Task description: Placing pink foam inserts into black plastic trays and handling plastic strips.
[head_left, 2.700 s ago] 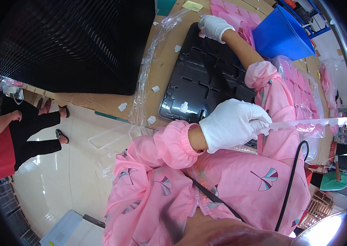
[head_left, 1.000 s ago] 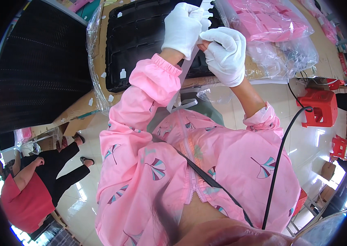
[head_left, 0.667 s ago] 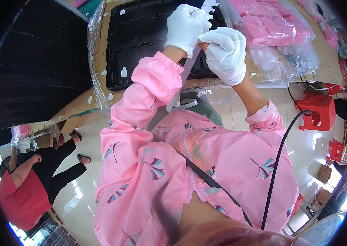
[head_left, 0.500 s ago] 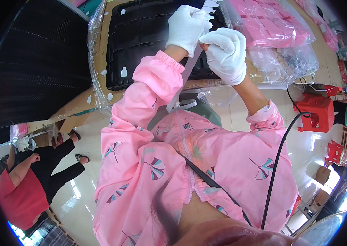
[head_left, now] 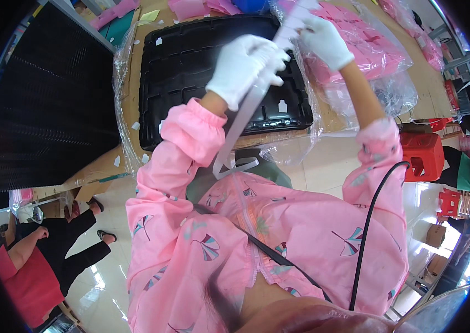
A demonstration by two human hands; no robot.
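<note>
A long white strip of sticker tape (head_left: 241, 114) runs up from my lap across the black moulded plastic tray (head_left: 182, 69). My left hand (head_left: 249, 65), in a white glove, is closed around the strip above the middle of the tray. Up and to the right, my gloved right hand (head_left: 326, 41) pinches the strip near its upper stretch, where motion blurs the fingertips. Small white tab-shaped stickers show on the tray, one sticker (head_left: 282, 105) near its right front corner and another sticker (head_left: 159, 41) at its far left.
Pink pieces in clear plastic (head_left: 368, 41) lie right of the tray. A black ribbed panel (head_left: 51, 100) stands at the left. A red stool (head_left: 421, 155) is beyond the table at right. A person in red (head_left: 29, 272) is at the lower left. A black cable (head_left: 369, 230) hangs before me.
My right hand has moved up and right, away from my left hand. The strip is stretched between them, and more of the tray's far side shows in view.
</note>
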